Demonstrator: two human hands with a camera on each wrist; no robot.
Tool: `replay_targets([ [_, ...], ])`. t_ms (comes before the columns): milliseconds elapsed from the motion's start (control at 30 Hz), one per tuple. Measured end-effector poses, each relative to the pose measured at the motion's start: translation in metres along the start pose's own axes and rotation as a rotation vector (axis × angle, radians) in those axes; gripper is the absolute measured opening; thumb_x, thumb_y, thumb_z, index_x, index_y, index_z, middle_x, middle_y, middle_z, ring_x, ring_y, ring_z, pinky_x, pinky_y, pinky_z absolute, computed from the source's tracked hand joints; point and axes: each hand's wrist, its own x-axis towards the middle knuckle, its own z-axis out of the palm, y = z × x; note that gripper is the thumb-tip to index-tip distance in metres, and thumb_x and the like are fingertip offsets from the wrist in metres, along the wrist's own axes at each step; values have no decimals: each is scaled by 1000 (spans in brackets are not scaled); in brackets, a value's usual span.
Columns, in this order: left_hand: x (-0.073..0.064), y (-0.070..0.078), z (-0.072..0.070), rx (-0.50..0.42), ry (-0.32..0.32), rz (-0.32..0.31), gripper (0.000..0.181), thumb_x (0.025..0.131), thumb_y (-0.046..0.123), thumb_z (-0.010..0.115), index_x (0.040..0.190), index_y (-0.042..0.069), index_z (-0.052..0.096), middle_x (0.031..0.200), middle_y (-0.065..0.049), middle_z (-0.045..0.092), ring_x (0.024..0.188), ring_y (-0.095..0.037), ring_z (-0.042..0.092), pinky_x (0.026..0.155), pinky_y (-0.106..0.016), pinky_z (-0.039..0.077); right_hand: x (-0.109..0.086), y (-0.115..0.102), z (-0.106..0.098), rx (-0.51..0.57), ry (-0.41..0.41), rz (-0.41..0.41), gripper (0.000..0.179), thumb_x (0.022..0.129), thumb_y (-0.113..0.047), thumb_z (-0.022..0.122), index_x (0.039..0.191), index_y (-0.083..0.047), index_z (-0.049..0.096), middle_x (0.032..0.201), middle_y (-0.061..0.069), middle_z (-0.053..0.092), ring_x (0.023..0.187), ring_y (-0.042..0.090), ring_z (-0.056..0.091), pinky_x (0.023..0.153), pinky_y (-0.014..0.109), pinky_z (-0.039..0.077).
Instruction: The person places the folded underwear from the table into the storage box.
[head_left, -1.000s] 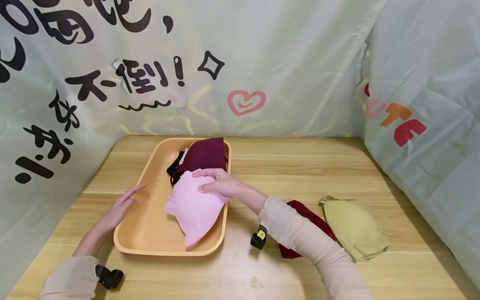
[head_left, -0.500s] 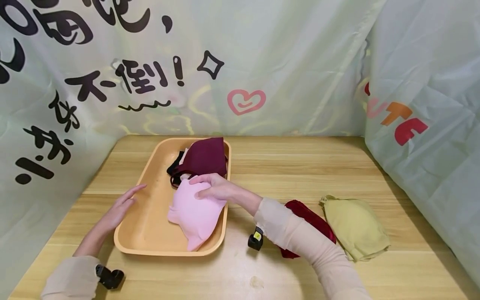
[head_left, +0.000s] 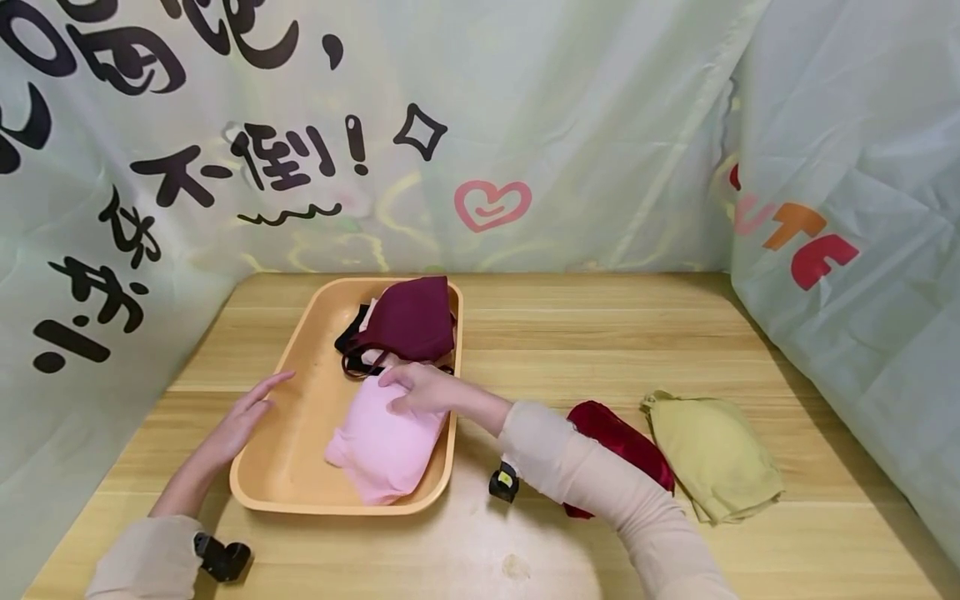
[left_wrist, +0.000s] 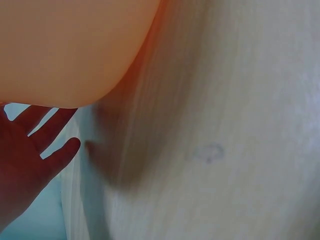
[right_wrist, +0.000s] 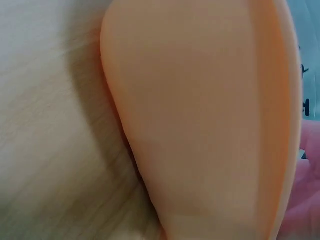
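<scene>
In the head view, a folded pink bra (head_left: 386, 450) lies in the front right part of an orange tray (head_left: 300, 450). My right hand (head_left: 426, 388) reaches over the tray's right rim and grips the bra's far edge between thumb and fingers. Behind it a maroon bra (head_left: 412, 321) with a thin strap lies on black and pale cloth in the tray. My left hand (head_left: 238, 425) rests at the tray's left rim, fingers straight. In the left wrist view its fingers show below the tray's outer wall (left_wrist: 65, 60). The right wrist view shows mostly that wall.
To the right on the wooden table (head_left: 570, 317) lie a dark red folded cloth piece (head_left: 622, 442), partly behind the right sleeve, and a yellow-green folded bra (head_left: 712, 458). Printed fabric curtains (head_left: 600, 125) stand behind and at both sides.
My right hand has drawn toward the front of the tray with the pink bra, which now lies lower. More of the black and pale cloth shows behind it. My left hand stays put.
</scene>
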Motion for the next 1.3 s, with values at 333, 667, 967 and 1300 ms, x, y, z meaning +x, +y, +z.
replay_targets([
  [333, 3, 5, -1, -8, 0, -54, 41, 98, 10, 29, 136, -7, 31, 141, -34, 19, 132, -14, 15, 102, -57, 8, -3, -5, 3, -343, -15, 39, 41, 88, -20, 57, 128, -13, 52, 128, 2, 54, 118, 16, 46, 97, 28, 35],
  [667, 3, 5, 0, 10, 2, -43, 41, 99, 11, 28, 135, -8, 31, 140, -34, 21, 132, -29, 14, 98, -14, 16, -8, -4, 2, -421, 30, 31, 36, 87, -24, 58, 122, -13, 57, 119, -1, 60, 119, 17, 44, 95, 30, 37],
  [967, 4, 3, 0, 2, 2, -36, 41, 98, 10, 28, 136, -7, 31, 141, -33, 20, 132, -20, 15, 101, -19, 15, -20, -3, -9, -349, 56, 7, 39, 92, -25, 53, 126, -7, 54, 129, 7, 53, 122, 22, 42, 99, 36, 35],
  [1300, 2, 1, 0, 8, 3, -32, 41, 98, 9, 28, 136, -7, 31, 141, -33, 21, 132, -15, 15, 99, -16, 15, -36, 7, -22, -45, 82, -104, 36, 90, -15, 53, 123, 1, 54, 100, 13, 62, 86, 17, 56, 70, 21, 44],
])
